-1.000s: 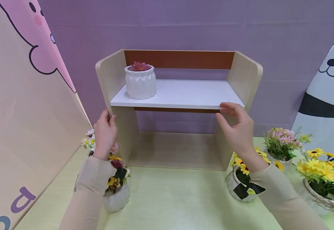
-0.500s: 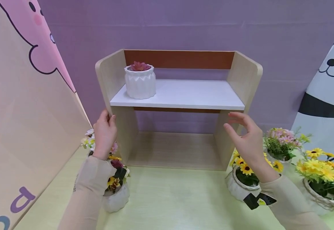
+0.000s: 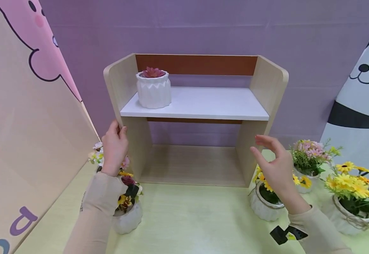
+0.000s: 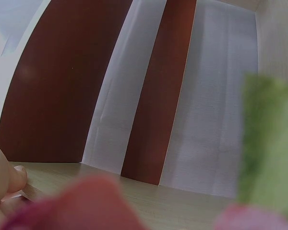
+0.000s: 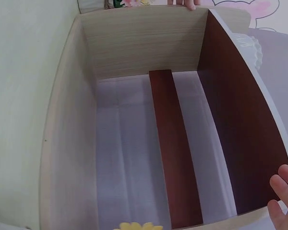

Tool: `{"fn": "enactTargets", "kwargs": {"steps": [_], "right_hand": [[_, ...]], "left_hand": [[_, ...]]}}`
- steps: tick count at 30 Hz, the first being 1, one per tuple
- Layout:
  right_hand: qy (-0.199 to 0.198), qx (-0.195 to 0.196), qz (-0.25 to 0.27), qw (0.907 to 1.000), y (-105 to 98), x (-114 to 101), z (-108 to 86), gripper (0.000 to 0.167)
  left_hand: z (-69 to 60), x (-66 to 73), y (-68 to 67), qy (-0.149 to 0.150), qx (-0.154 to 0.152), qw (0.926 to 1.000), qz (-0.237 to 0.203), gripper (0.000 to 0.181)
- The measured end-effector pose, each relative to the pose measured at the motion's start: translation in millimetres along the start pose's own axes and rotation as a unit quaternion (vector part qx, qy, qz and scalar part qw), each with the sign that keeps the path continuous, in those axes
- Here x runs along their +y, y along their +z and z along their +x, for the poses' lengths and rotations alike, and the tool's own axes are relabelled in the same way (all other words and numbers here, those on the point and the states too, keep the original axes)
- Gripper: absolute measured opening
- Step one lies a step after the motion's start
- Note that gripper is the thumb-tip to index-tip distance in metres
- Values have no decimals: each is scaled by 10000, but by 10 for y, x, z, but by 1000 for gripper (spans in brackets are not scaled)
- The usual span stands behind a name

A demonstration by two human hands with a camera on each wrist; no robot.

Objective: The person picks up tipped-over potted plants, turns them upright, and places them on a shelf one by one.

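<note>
A small wooden shelf unit with a white upper board stands on the table. My left hand pinches the front edge of its left side panel, thumb inside and fingers outside. In the left wrist view the thumb shows at the panel, with blurred petals in front. My right hand hovers apart from the right side panel, fingers loosely bent and thumb spread, holding nothing. Its fingers show at the right wrist view's edge. A succulent in a white pot sits at the upper board's left end.
A white pot of mixed flowers stands under my left forearm. Near my right hand is a pot of small sunflowers. Farther right are a pink flower pot and a yellow flower pot. A purple cloth hangs behind.
My right hand has come off the right end of the white board and moved down and to the right. My left hand keeps its grip on the left panel.
</note>
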State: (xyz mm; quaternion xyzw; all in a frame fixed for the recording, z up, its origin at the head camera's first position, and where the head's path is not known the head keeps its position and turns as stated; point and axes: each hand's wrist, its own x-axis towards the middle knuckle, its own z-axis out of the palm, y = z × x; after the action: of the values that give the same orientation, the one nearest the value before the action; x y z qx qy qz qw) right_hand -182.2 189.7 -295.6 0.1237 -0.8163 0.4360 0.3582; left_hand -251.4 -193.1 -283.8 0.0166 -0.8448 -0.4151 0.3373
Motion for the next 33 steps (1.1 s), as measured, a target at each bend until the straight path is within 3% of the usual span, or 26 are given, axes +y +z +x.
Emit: {"fn": "enactTargets", "kwargs": {"steps": [7, 19, 26, 33], "right_hand": [[433, -115, -43, 9990, -6, 24, -119, 35], [112, 267, -12, 9996, 20, 54, -350, 40], [654, 404, 5, 9970, 26, 61, -497, 36], [579, 552, 55, 9968, 9, 115, -613, 33]], "left_hand": [[0, -3, 5, 7, 4, 10000, 3, 20], [-2, 2, -1, -141, -108, 9998, -41, 23], [-2, 7, -6, -211, -252, 9994, -47, 26], [-3, 11, -18, -115, -197, 9997, 6, 24]]}}
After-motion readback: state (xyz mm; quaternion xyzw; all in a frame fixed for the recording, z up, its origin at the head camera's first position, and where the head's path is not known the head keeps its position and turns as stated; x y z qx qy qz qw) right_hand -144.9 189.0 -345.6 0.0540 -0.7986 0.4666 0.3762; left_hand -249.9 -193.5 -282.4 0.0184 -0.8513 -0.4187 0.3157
